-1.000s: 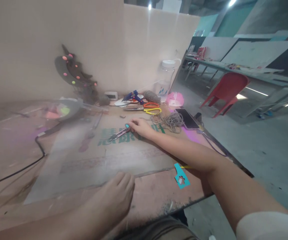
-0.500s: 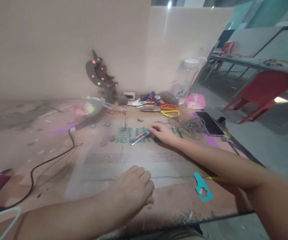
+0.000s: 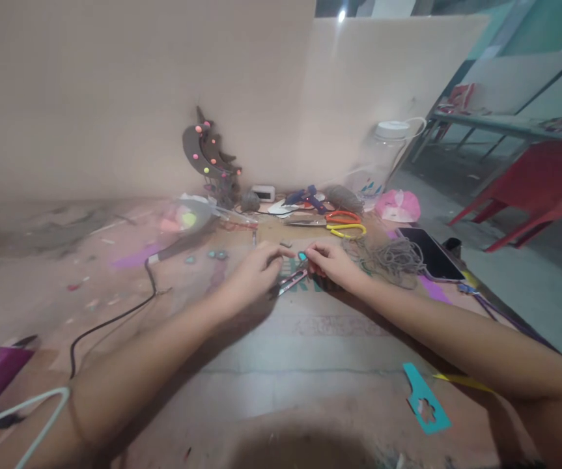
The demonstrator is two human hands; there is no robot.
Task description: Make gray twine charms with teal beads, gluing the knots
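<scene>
My right hand pinches a small teal piece at its fingertips, over the middle of the board. From the left, my left hand reaches toward that piece, index finger stretched out and thumb apart from it, holding nothing that I can see. Just below the fingertips lies a craft knife on the plastic-covered surface. Several small teal pieces rest left of my left hand. A teal strip with a flower-shaped cutout lies near the front right, beside my right forearm.
Scissors with orange and yellow handles, a purple glue gun and grey yarn lie behind the hands. A phone and bottle stand right. A dark moon-shaped decoration leans on the wall. A black cord runs left.
My left hand has moved forward from the front of the table to beside my right hand. The teal piece is now raised in my right fingertips. The view has shifted slightly.
</scene>
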